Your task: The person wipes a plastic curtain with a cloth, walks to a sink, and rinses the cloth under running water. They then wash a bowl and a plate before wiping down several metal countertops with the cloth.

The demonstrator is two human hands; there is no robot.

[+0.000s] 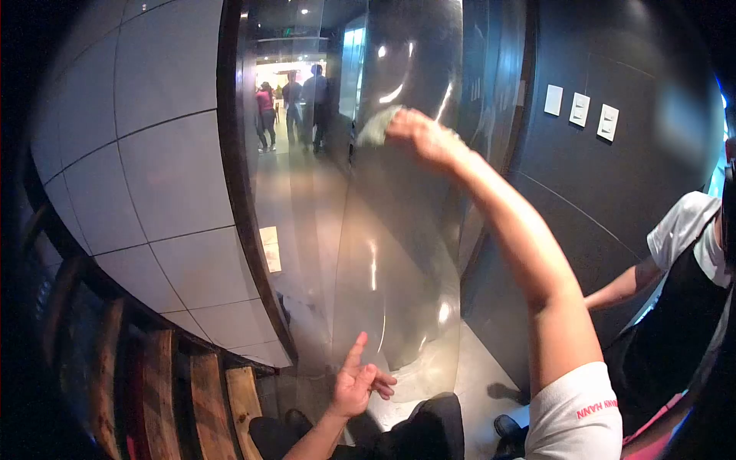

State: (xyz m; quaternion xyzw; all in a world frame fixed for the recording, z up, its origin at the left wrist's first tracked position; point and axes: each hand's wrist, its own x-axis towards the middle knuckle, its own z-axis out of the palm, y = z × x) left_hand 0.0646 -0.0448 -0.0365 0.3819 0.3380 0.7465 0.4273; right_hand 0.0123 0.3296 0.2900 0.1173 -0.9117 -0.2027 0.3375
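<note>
In the head view, the right hand [423, 138] is raised high at the end of an outstretched arm in a white sleeve. Its fingers are closed over a pale cloth [376, 126], which it presses flat against the glass panel [368, 253]. The cloth sticks out just to the left of the knuckles and touches the glass near the top of the panel.

Far below the right hand, the left hand [356, 383] is open wide, with its fingers spread and the index finger pointing up. It is close to the lower part of the same glass. Whether it touches the pane cannot be told.

Left of both hands, past the dark frame of the glass, is a white tiled wall [153, 176]. Wooden slats [207, 391] lie below the wall, to the lower left of the left hand.

Right of the raised arm is a dark wall with three white wall plates [579, 107]. Further right and lower, a co-worker [690, 299] in a white shirt and black apron reaches an arm towards that wall.

Beyond the glass, left of the cloth, some distant figures [291, 107] stand in a lit area.
</note>
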